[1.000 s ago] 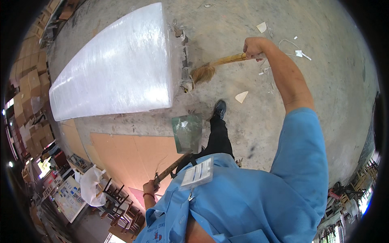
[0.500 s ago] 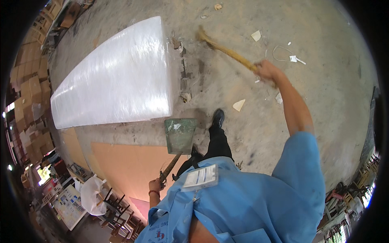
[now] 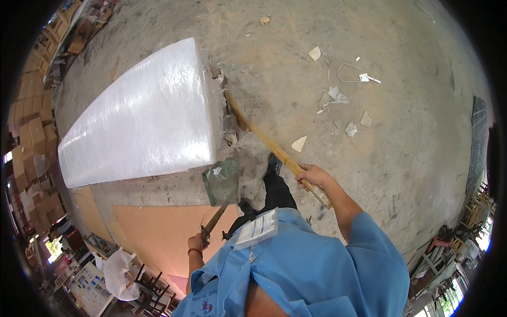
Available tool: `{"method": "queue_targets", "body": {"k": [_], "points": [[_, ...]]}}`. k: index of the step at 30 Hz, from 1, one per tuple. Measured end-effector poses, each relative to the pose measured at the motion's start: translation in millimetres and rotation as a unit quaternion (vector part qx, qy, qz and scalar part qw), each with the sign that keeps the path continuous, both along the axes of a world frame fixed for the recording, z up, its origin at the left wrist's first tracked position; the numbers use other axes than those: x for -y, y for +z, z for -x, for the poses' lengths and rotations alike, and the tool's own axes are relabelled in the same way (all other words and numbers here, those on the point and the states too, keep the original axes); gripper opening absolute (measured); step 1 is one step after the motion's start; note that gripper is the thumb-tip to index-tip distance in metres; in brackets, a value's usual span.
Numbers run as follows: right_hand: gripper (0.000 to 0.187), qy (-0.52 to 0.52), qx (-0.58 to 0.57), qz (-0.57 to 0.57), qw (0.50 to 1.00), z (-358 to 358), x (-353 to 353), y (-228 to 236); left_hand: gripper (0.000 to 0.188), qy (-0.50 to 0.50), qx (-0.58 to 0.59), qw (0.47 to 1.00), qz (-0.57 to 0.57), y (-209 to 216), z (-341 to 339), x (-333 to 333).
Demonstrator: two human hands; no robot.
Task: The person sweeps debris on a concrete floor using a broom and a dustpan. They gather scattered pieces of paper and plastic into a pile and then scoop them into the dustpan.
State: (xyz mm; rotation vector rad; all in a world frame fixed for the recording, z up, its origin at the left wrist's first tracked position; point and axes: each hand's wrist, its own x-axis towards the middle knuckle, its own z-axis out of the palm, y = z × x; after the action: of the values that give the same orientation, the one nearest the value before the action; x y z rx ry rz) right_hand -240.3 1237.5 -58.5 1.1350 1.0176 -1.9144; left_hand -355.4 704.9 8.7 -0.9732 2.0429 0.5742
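Observation:
My right hand (image 3: 315,177) is wrapped around the yellow handle of a broom (image 3: 269,141). The broom reaches forward and left, its far end by a strip of dirt and scraps (image 3: 228,122) along the wrapped block's right edge. In my left hand (image 3: 197,243) is the handle of a green dustpan (image 3: 222,179). Its pan is at the block's near right corner, just left of my feet, and carries a small pale scrap (image 3: 216,170). The large block (image 3: 142,116), wrapped in shiny clear film, lies on the floor ahead and left.
Pale scraps (image 3: 299,143), crumpled paper (image 3: 338,96) and a thin cord with a white tag (image 3: 364,77) lie on the concrete floor to the right. A brown sheet (image 3: 153,224) is beside my left arm. Cardboard boxes (image 3: 37,142) are stacked at the far left; chairs (image 3: 150,288) stand near left.
My right hand has come in closer to my body, and the broom's far end has swung nearer toward the dustpan. The dustpan stays in my left hand, its pan tilted differently.

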Motion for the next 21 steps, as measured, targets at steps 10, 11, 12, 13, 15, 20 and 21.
{"method": "queue_targets", "body": {"k": [10,11,12,13,15,20,21], "points": [[0.035,0.272,-0.019,-0.331,0.903,50,-162,-69,0.034,-0.079,0.000,0.996,-0.034,-8,12,-49],[0.033,0.329,0.017,-0.375,0.867,71,-181,-75,0.034,-0.090,-0.003,0.995,-0.031,-8,12,-55],[0.033,0.332,0.003,-0.449,0.829,89,-195,-79,0.034,-0.110,0.003,0.993,-0.033,-8,12,-61],[0.032,0.339,-0.009,-0.533,0.775,101,-205,-79,0.034,-0.119,0.005,0.992,-0.039,-9,11,-69],[0.041,0.268,0.005,-0.548,0.792,111,-214,-74,0.034,-0.146,0.002,0.989,-0.038,-10,11,-85],[0.069,0.043,-0.043,-0.444,0.894,23,-181,-25,0.037,-0.253,0.053,0.960,-0.106,-31,21,-134],[0.075,0.025,-0.048,-0.421,0.906,-7,-164,-13,0.037,-0.261,0.051,0.956,-0.122,-39,22,-147]]}}
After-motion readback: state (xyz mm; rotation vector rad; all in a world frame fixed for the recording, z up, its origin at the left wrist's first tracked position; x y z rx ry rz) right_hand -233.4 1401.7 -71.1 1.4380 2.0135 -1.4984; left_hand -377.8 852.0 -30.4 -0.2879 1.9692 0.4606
